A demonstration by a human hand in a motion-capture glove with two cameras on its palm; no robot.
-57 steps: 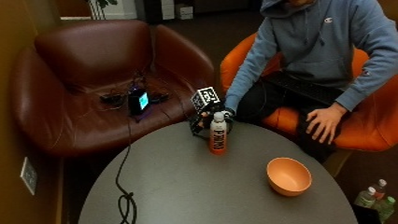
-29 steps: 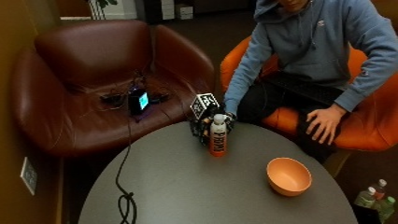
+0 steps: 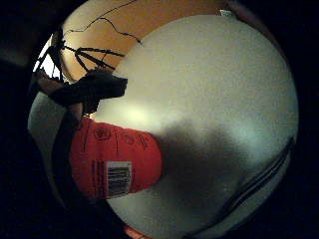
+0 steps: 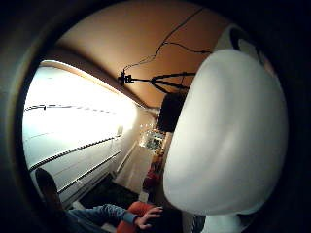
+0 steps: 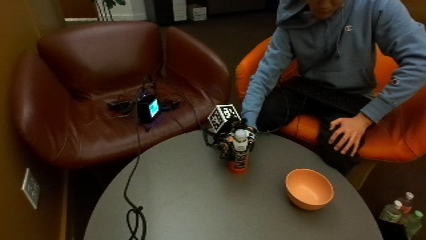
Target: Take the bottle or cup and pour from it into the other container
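Round grey table (image 5: 200, 200); brown leather armchair (image 5: 100, 80); orange chair (image 5: 393, 135); dark floor (image 5: 226, 25).

Bare table (image 5: 200, 200) lies between bottle (image 5: 237, 155) and bowl (image 5: 309, 188) (well apart).

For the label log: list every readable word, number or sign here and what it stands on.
No text reads as words.
Orange bottle label: barcode and round symbols, print too blurred to read.
Hoodie: small chest logo, too small to read.
Small device's lit screen on the brown armchair: unreadable.
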